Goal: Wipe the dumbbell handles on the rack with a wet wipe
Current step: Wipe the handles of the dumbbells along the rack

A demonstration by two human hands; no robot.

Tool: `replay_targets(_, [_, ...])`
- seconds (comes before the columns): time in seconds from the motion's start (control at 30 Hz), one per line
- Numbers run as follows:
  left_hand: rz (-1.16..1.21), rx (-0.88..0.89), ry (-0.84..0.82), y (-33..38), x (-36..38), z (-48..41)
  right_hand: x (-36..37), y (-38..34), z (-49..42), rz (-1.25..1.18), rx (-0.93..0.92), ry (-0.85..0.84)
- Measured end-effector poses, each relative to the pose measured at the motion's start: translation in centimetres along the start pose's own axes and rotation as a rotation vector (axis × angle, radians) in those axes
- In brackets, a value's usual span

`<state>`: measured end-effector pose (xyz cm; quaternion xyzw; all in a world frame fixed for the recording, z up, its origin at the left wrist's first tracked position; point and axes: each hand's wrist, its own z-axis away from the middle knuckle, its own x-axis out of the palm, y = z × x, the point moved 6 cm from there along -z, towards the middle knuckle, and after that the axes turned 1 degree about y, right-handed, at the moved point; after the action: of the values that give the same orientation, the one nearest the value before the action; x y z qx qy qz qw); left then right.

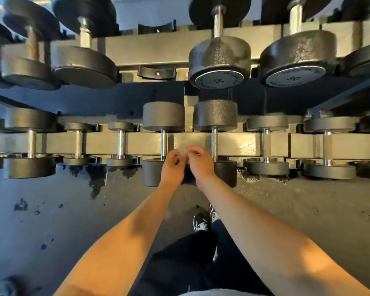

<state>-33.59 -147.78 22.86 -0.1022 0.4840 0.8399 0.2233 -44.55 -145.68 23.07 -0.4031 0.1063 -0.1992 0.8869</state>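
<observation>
chrome handles and dark rubber-coated heads fill your view: you are looking down at a two-tier dumbbell rack (201, 144) from above. your two bare forearms reach forward to the lower tier, and your hands meet just in front of its rail, between two dumbbells that sit side by side at the centre.

your left hand (173, 167) has its fingers curled inward, with the fingertips next to the bottom end of the left centre dumbbell handle (164, 144). your right hand (199, 162) is curled the same way, thumb and fingers pinched together, just left of the right centre dumbbell handle (214, 144). the two hands touch or nearly touch at the fingertips. something small and pale seems to be held between them, but it is too blurred to say whether it is the wet wipe, and you cannot tell what either hand actually grips.

on the upper tier, two large dumbbells (220, 60) marked 30 sit to the right of an empty saddle (156, 72). below your arms, dark trousers and a black-and-white shoe (200, 222) stand on grey flooring (51, 210).
</observation>
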Motion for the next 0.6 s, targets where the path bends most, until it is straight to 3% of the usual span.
replay_targets(0.2, [-0.036,-0.026,0.136,-0.2,-4.1,-2.1,3.3,-1.4,-1.3,0.142,-0.02,-0.113])
replay_targets(0.37, [0.089,-0.119,0.198,-3.3,-8.2,-5.8,5.6,0.5,-3.9,0.141,0.047,-0.016])
replay_targets(0.6, [0.182,-0.179,0.039,-8.3,-9.2,-15.5,9.6,5.0,-9.8,0.081,0.172,0.14])
